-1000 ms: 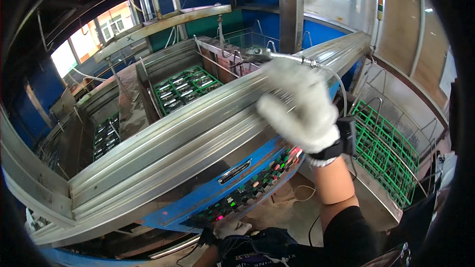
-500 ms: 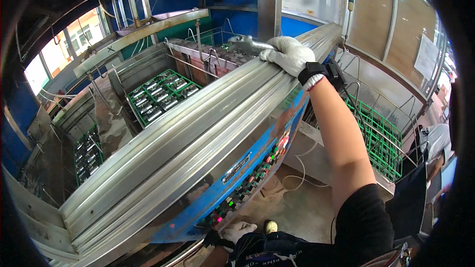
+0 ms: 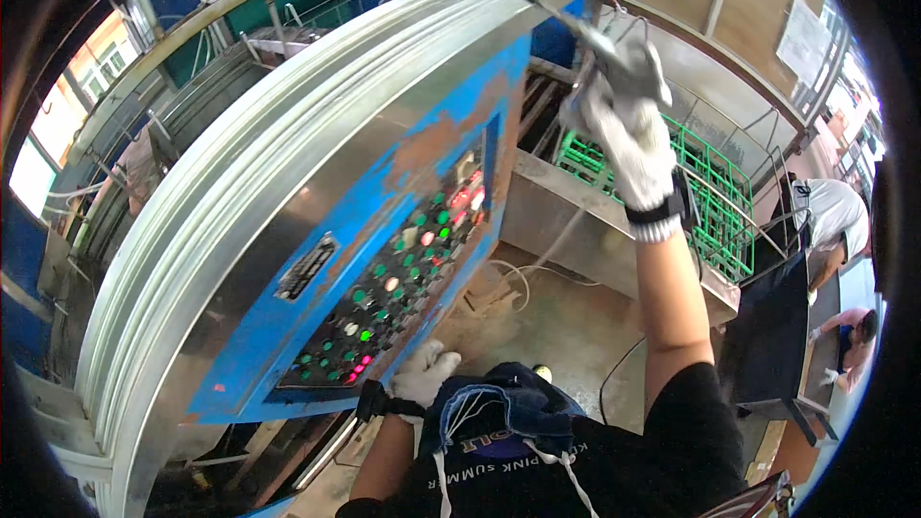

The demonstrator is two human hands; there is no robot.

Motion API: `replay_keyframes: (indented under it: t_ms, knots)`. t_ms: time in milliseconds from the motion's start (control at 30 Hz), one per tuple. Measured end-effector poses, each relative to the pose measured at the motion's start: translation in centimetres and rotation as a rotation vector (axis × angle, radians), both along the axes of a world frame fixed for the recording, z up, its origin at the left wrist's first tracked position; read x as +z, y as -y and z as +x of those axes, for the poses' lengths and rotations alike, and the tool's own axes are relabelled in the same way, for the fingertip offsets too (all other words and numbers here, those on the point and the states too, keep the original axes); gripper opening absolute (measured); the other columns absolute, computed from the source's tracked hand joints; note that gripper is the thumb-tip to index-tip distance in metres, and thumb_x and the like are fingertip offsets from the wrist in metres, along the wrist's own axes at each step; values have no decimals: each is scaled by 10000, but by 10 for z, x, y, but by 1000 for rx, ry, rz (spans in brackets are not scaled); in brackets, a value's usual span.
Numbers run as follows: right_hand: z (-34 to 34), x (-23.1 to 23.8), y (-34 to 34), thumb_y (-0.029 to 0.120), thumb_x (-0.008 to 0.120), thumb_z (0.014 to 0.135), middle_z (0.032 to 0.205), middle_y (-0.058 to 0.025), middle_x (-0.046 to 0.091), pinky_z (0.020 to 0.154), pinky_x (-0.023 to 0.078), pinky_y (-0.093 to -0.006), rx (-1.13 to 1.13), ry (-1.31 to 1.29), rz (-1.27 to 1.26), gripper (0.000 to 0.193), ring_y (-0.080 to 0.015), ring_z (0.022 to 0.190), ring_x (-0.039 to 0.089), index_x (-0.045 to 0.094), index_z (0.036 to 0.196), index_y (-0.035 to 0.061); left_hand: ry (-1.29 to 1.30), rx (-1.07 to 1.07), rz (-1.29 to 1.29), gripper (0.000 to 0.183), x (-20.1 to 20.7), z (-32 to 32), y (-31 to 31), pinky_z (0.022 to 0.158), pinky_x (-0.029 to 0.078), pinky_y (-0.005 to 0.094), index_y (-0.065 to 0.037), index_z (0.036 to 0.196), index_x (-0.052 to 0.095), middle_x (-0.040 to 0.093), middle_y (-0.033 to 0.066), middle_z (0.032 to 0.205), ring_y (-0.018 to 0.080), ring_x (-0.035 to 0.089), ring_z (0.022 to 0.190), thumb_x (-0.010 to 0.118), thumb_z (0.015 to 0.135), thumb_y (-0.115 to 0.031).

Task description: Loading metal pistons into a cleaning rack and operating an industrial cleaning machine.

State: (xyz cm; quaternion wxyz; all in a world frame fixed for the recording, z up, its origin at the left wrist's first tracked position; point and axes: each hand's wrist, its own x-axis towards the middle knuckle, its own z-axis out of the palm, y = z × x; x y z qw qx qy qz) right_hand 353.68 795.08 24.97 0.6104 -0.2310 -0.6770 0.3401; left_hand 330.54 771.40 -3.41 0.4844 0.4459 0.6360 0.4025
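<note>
My right hand (image 3: 628,120), in a white knit glove with a black strap at the wrist, is raised at the upper right. It is closed round a long, thin metal rod (image 3: 537,2) that points up and left across the end of the ribbed metal rail (image 3: 317,86). Below the rail slants a blue control panel (image 3: 384,201) with rows of green, red and white buttons, some lit. Gloved as well, my left hand (image 3: 424,376) is low beside the panel's bottom corner, its fingers loosely spread and nothing visible in them.
A green wire rack (image 3: 715,201) stands in a metal-walled tank beyond my right forearm. Two other people (image 3: 830,221) are at the far right, by a dark table (image 3: 767,326). A pale hose (image 3: 523,288) loops over the floor. Metal tank frames lie behind the rail.
My right hand has come off the rail and moved right and nearer, with the rod now swung up in view. The view has shifted, showing more of the panel. My left hand is farther up-left.
</note>
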Motion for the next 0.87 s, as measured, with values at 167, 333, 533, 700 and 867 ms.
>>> replay_keyframes:
  t_ms: [167,333,533,700,867]
  knots:
    - [124,-83,44,125,675,885,890,-32,627,675,532,-294,159,5,-460,441,-128,726,622,504,1284,43,-590,17,134,518,49,36,-66,888,477,340,-65,1247,576,654,92,1101,185,606,1005,745,806,-277]
    - [201,-177,91,229,733,845,765,-36,642,581,531,-312,144,189,-912,291,-165,635,645,527,1000,93,12,304,233,507,44,46,-146,920,446,330,-27,1264,559,610,71,1167,189,552,1082,733,831,-224]
    - [283,-272,199,312,664,796,889,-127,705,628,531,-352,-346,985,-1184,519,-245,727,691,498,1243,108,270,339,122,532,54,56,-221,917,433,446,-55,1301,532,595,58,1249,204,583,1083,660,893,-371]
    - [324,-366,279,230,625,792,960,-157,706,661,551,-380,-100,1014,-1651,426,-252,763,704,616,1183,62,522,391,34,546,29,31,-266,786,443,335,-124,1356,496,543,40,1362,216,579,1075,547,930,-462]
    - [322,-414,338,264,626,820,931,-164,716,660,564,-417,-158,777,-1935,416,-251,759,714,641,1177,51,635,385,-57,426,44,41,-272,507,477,379,-98,984,564,643,41,737,209,619,644,669,856,-490]
